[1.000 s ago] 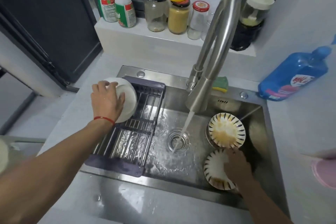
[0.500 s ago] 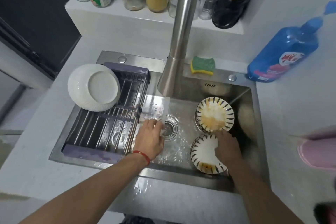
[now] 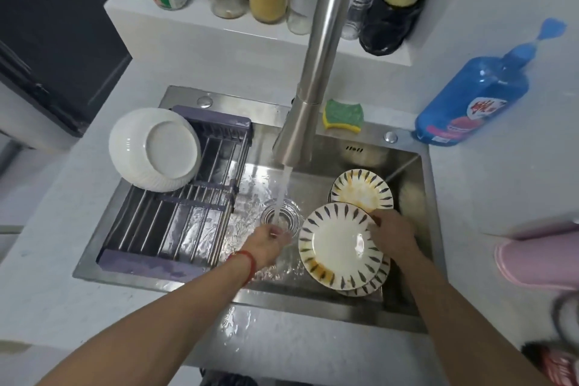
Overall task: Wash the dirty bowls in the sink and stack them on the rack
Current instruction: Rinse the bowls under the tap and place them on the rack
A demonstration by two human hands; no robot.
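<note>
Presumably rigid, fragile and slippery when wet, the striped bowl (image 3: pixel 340 246) sat tilted in the sink (image 3: pixel 404 163); the right hand (image 3: pixel 393 233) pinched its far rim, the sensible hold. The left hand (image 3: pixel 269 244), fingers relaxed, held nothing beneath the water stream (image 3: pixel 282 194).

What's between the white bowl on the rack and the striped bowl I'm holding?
Bare rack bars, then the running water over the drain, in the head view.
</note>
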